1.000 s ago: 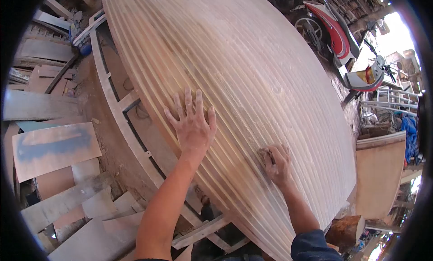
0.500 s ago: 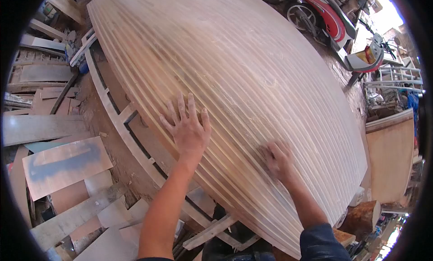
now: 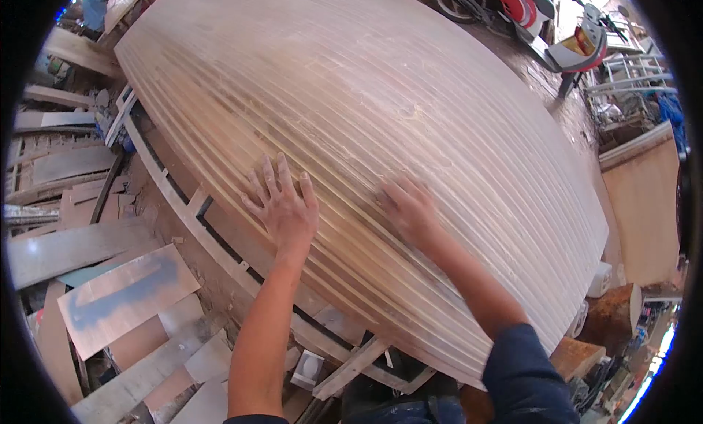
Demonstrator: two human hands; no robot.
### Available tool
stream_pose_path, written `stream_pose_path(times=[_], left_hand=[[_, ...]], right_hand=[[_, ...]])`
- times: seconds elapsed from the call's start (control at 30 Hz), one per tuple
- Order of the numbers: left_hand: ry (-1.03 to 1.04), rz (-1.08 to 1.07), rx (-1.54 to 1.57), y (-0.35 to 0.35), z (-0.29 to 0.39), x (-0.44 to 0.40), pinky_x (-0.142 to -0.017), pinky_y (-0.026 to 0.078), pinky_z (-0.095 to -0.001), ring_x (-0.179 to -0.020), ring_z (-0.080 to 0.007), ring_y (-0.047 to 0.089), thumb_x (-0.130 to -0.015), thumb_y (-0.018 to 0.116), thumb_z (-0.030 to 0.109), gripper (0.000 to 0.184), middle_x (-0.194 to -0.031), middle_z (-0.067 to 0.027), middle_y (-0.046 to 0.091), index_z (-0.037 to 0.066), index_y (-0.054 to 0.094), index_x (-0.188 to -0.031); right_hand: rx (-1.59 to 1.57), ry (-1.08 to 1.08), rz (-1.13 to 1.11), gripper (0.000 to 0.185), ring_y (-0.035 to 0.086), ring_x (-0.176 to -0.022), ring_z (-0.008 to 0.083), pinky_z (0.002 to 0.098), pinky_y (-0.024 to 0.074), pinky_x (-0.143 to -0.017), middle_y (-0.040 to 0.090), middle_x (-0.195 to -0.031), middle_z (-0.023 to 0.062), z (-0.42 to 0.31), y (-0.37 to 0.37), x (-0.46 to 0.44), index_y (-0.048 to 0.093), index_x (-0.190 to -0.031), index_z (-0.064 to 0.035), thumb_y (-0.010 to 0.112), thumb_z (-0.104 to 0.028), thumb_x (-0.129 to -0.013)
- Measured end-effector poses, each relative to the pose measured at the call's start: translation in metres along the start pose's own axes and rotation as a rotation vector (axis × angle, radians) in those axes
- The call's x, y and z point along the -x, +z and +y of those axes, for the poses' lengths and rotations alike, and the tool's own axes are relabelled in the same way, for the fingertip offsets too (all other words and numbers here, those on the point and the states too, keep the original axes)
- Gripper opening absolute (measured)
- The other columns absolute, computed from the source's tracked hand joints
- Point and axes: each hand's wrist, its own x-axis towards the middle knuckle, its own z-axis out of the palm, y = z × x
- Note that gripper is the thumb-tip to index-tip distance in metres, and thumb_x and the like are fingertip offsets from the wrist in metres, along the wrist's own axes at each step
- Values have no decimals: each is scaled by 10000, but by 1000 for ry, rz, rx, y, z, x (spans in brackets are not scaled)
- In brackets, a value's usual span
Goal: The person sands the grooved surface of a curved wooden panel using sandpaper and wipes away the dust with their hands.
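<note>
A large ribbed wooden panel (image 3: 469,204) stretches out in front of me, its long grooves coated in pale dust. My left hand (image 3: 288,213) lies flat on the near ribs with its fingers spread, holding nothing. To its right, my right hand (image 3: 408,208) presses on the ribs with curled fingers, slightly smeared by motion. Whatever may be under those fingers is hidden. Fine dust clings to both hands.
A pale curved frame (image 3: 187,217) runs under the panel's left edge. Boards and offcuts, one a blue-stained board (image 3: 128,296), cover the left ground. A red and white motorbike (image 3: 523,14) stands at the far right, with a log (image 3: 611,310) at lower right.
My right hand has slid left and up along the ribs, nearer my left hand. My left hand stays flat on nearly the same ribs. The camera view has shifted and turned slightly.
</note>
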Motion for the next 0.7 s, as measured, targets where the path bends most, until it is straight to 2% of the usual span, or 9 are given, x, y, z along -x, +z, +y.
stream_pose_path(times=[0.1,0.23,0.3,0.33,0.4,0.47,0.57,0.63,0.7], left_hand=[[13,25,-27,6,-3,-1,-1245,69,-661,-1582,-385,157,-1092,302,527,650,-1699,-129,256,175,305,-1638],[16,29,-34,7,0,1,-1232,89,-679,-1577,-389,174,-1091,294,536,651,-1698,-129,262,182,315,-1635],[9,54,-45,6,0,-1,-1221,104,-690,-1574,-389,189,-1086,312,550,653,-1697,-121,269,191,330,-1630],[21,56,-55,4,1,-1,-1221,104,-690,-1574,-389,189,-1086,312,550,653,-1697,-121,269,191,330,-1630],[2,16,18,-1,4,0,-1230,76,-686,-1572,-411,179,-1084,309,540,659,-1690,-142,275,157,352,-1618],[14,29,-10,2,2,0,-1231,77,-680,-1571,-405,184,-1084,314,541,658,-1690,-137,278,158,357,-1617],[22,37,-7,4,1,0,-1233,76,-670,-1569,-398,191,-1084,316,544,659,-1691,-129,279,158,360,-1616],[19,36,20,2,1,1,-1234,75,-666,-1567,-397,193,-1084,312,546,662,-1693,-126,278,157,357,-1617],[7,14,24,1,2,1,-1236,78,-663,-1569,-402,187,-1083,317,543,663,-1694,-131,275,153,354,-1619]], right_hand=[[76,103,-69,154,649,-1070,334,482,463,-900,696,-1067,102,25,-75,126,713,-1072,-106,695,-150,-925],[43,88,-156,204,635,-1090,350,485,465,-935,687,-1104,100,35,-85,137,702,-1091,-99,708,-149,-893],[75,-66,-1,178,622,-993,362,487,468,-912,654,-1030,131,21,-42,72,672,-1086,-64,687,-148,-930],[78,-67,-50,209,603,-1067,376,500,459,-964,648,-1094,129,12,-21,32,656,-1127,-69,645,-171,-945],[59,-142,109,285,580,-1161,359,503,429,-1050,639,-1145,144,-1,31,-42,655,-1181,-77,651,-160,-909],[104,-48,-67,312,582,-1167,360,518,419,-1061,637,-1162,154,-18,38,-80,649,-1214,-84,648,-163,-913],[137,-2,-15,274,591,-1142,350,506,436,-1034,648,-1112,131,-2,8,-7,661,-1181,-86,643,-170,-921],[10,-23,74,193,616,-1046,344,476,479,-951,654,-1085,114,22,-39,77,668,-1104,-88,661,-163,-926],[33,40,8,130,638,-934,308,432,472,-844,680,-1003,76,38,-89,157,685,-1014,-88,731,-93,-892]])
